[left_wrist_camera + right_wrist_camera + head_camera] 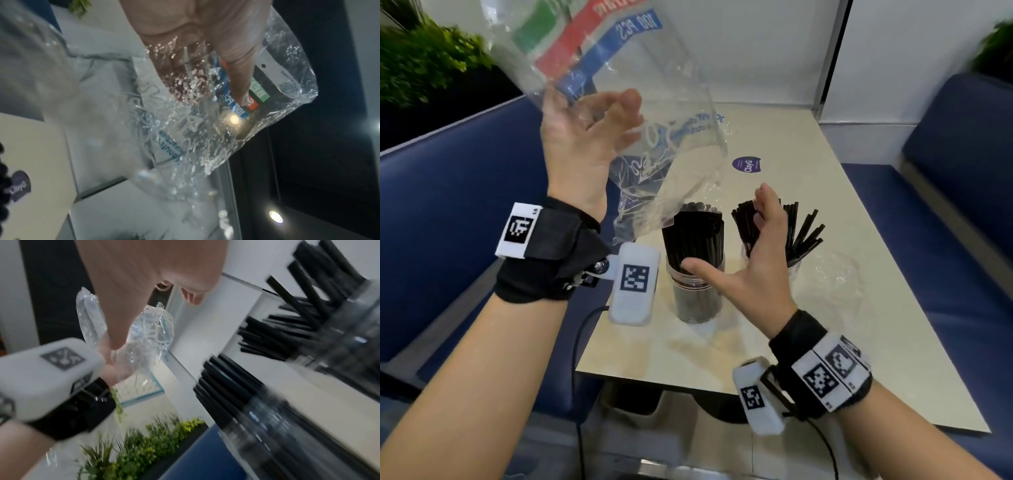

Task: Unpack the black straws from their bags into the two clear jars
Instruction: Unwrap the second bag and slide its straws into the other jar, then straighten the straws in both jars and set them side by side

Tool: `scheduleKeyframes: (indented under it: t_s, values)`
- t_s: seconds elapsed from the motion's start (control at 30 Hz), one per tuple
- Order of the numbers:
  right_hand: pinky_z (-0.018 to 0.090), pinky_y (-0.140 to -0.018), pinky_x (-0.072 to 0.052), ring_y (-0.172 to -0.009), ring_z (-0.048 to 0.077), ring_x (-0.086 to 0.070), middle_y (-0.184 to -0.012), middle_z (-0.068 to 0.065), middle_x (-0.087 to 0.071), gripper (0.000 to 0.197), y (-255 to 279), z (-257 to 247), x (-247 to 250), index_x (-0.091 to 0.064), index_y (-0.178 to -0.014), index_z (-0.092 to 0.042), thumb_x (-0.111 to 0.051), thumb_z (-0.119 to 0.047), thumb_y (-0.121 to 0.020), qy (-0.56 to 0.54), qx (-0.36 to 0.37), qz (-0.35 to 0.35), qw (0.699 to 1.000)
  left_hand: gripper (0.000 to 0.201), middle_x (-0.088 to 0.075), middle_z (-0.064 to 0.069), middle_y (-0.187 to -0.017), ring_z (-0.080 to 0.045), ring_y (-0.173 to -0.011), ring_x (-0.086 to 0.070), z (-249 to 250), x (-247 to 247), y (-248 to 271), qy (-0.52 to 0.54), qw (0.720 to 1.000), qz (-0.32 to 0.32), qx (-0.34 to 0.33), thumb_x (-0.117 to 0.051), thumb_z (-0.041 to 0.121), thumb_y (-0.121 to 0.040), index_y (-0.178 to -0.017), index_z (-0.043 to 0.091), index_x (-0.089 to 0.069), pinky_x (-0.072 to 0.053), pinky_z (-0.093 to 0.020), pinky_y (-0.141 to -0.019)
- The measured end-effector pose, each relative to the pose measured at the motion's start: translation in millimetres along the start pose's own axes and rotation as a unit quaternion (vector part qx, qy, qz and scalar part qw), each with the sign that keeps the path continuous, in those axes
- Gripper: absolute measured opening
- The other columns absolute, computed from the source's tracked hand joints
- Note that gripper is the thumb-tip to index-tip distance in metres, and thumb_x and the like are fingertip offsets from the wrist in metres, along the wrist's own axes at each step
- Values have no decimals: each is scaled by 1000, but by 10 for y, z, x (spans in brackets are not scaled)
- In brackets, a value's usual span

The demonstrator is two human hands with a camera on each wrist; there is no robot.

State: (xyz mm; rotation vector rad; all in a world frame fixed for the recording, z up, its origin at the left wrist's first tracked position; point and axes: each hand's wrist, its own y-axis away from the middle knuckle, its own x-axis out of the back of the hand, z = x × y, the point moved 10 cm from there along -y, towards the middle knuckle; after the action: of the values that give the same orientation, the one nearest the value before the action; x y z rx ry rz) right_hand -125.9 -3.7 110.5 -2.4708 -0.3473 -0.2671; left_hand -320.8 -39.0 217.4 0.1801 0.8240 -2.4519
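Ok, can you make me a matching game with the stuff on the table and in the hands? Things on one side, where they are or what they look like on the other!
Things:
1. plastic bag
2. left jar
3. right jar
4. round sticker

Descriptions:
A. purple, stuck flat on the table
B. black straws packed upright in a tight bundle
C. see-through and empty, held up by the left hand
D. black straws fanned out loosely, behind the right hand

Pairs: 1-C, 2-B, 3-D, 4-A
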Motion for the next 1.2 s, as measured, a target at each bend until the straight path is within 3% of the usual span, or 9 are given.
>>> scheduleKeyframes:
  t_s: [0.07, 0.1, 0.23, 0.5, 0.67, 0.77, 0.83, 1.03, 1.2]
  values:
    - [26, -116, -21, -138, 16, -25, -140, -9, -20, 103, -99, -260, 157, -11, -136, -26, -77, -46, -60, -24, 60, 21, 998, 112, -68, 7, -63, -13, -62, -65, 22, -189, 78, 24, 999, -10, 37, -88, 51, -36, -125, 1, -43, -53, -27, -61]
    - [27, -115, -22, -138, 16, -25, -139, -13, -20, 99, -153, -364, 211, -11, -134, -28, -76, -44, -62, -25, 86, 26, 996, 106, -66, 7, -62, -12, -60, -65, 8, -297, 105, 32, 998, -30, 44, -89, 51, -38, -121, 2, -45, -53, -27, -58]
    - [36, -111, -36, -132, 8, -31, -134, -36, -18, 80, -231, -648, 450, -22, -131, -29, -75, -26, -71, -87, 158, 50, 982, 17, -60, 7, -63, -9, -60, -62, -220, -660, 250, 30, 992, -85, 92, -61, 21, -87, -99, 10, -56, -53, -26, -57]
    - [23, -93, -41, -101, 1, -52, -109, -16, -51, 37, 107, -371, 1603, -51, -115, -12, -55, 7, -84, 44, 177, 272, 945, 25, -55, 10, -89, -8, -78, -57, -905, -1106, 907, -188, 930, -255, 185, -49, 46, -87, -101, 27, -58, -51, -28, -76]
    - [14, -98, -36, -105, -8, -45, -111, -9, -46, 38, 348, 44, 2261, -47, -125, 0, -45, 0, -87, 144, 76, 365, 916, 25, -52, 1, -101, -9, -87, -51, -1171, -842, 1277, -391, 888, -231, 77, -63, 33, -85, -107, 22, -56, -39, -17, -78]
    - [-6, -87, -24, -101, -9, -37, -117, 3, -48, 44, 436, 435, 2283, -41, -132, -3, -45, -2, -88, 207, -19, 324, 923, 60, -49, -13, -116, -23, -109, -39, -1167, -478, 1326, -512, 853, -101, -21, -75, 36, -72, -118, 8, -50, -31, -30, -95]
    - [-7, -75, -26, -99, 1, -39, -122, 17, -49, 46, 478, 780, 2202, -39, -134, -6, -48, -3, -89, 213, -96, 281, 931, 88, -40, -18, -131, -27, -123, -31, -1322, -192, 1369, -516, 856, -26, 32, -83, 38, -62, -130, 5, -39, -26, -41, -105]
    - [15, -79, -27, -91, 23, -47, -121, 23, -48, 56, 551, 1737, 1570, -35, -137, -9, -58, -12, -86, 230, -286, 54, 929, 119, -20, -13, -151, -28, -140, -19, -1864, 33, 1345, -479, 867, -19, 136, -85, 39, -57, -147, 11, -12, -16, -42, -116]
    - [40, -101, -38, -109, 39, -49, -132, 23, -32, 60, 757, 2212, 1307, -33, -140, -19, -54, -40, -87, 291, -414, -74, 859, 113, -24, -8, -150, -24, -139, -26, -2043, 95, 1195, -431, 885, -15, 177, -84, 28, -63, -148, 17, -12, -27, -42, -113]
